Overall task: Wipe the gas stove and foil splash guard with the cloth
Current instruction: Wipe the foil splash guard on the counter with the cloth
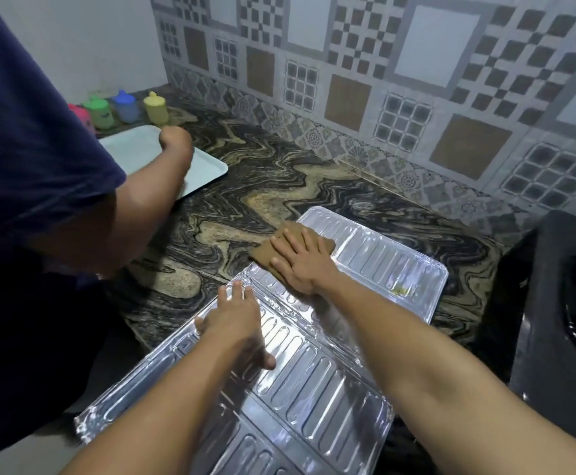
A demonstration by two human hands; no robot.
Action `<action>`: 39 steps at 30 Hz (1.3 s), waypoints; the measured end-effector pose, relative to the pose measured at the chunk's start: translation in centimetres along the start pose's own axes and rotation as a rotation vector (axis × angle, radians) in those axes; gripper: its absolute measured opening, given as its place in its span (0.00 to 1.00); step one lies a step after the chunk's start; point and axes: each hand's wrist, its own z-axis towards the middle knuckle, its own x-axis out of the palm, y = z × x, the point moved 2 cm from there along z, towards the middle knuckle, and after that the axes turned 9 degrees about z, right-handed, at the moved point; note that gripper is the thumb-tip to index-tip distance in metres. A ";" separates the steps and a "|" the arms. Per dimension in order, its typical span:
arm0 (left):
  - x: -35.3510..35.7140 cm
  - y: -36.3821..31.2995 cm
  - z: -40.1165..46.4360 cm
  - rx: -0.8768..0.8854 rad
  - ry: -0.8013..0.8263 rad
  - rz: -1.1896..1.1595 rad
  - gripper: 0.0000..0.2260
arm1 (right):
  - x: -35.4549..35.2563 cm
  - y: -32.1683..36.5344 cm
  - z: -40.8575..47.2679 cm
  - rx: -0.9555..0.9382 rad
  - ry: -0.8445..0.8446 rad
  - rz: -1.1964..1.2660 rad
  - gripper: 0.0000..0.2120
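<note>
The silver foil splash guard [382, 258] lies flat on the marbled counter, running from the middle down to the bottom edge. A brown cloth [291, 234] sits at its far left corner, half on the counter. My right hand [300, 262] presses flat on the cloth with straight, spread fingers. My left hand [236, 323] rests flat on the guard's left edge, fingers straight. The black gas stove [553, 313] stands at the right, partly cut off.
Another person in a dark blue shirt [29, 159] stands at the left, an arm [163, 180] stretched over a pale blue tray [207, 166]. Coloured lidded cups [127, 106] stand in the back corner. A patterned tile wall [382, 80] borders the counter [279, 173].
</note>
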 end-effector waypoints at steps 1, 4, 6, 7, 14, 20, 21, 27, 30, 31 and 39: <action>0.0 0.0 0.2 0.005 0.004 -0.002 0.67 | -0.3 -1.0 0.4 0.046 -0.005 0.015 0.28; 0.1 -0.1 0.4 0.010 0.015 0.008 0.67 | -0.7 -4.2 0.0 0.204 -0.055 0.085 0.28; 0.2 0.0 0.5 0.008 0.013 0.003 0.67 | -0.8 -5.8 -1.3 0.325 -0.097 0.147 0.27; 0.2 0.0 0.6 0.006 0.007 -0.010 0.67 | -0.8 -6.4 -2.1 0.386 -0.115 0.173 0.27; 0.4 0.0 0.7 0.008 -0.009 -0.061 0.66 | -0.3 -8.6 -9.0 0.806 -0.224 0.257 0.27; 0.3 -0.2 0.3 0.016 -0.068 -0.072 0.65 | 0.2 -7.8 -12.4 0.957 -0.297 0.284 0.28; 0.2 -0.2 0.2 0.017 -0.072 -0.070 0.65 | 0.4 -7.5 -12.8 0.960 -0.300 0.284 0.28; -0.1 -0.3 0.2 0.012 -0.053 -0.031 0.66 | 2.2 -4.4 -15.8 0.903 -0.318 0.245 0.28; 0.0 -0.4 0.3 0.005 -0.061 -0.035 0.66 | 3.9 -2.2 -17.2 0.864 -0.275 0.196 0.30; 0.2 -0.4 0.3 0.000 -0.061 -0.053 0.66 | 4.1 -2.1 -17.1 0.864 -0.272 0.188 0.30; 0.6 -0.5 0.3 0.017 -0.047 -0.084 0.66 | 0.0 -7.1 -10.3 1.037 -0.361 0.260 0.29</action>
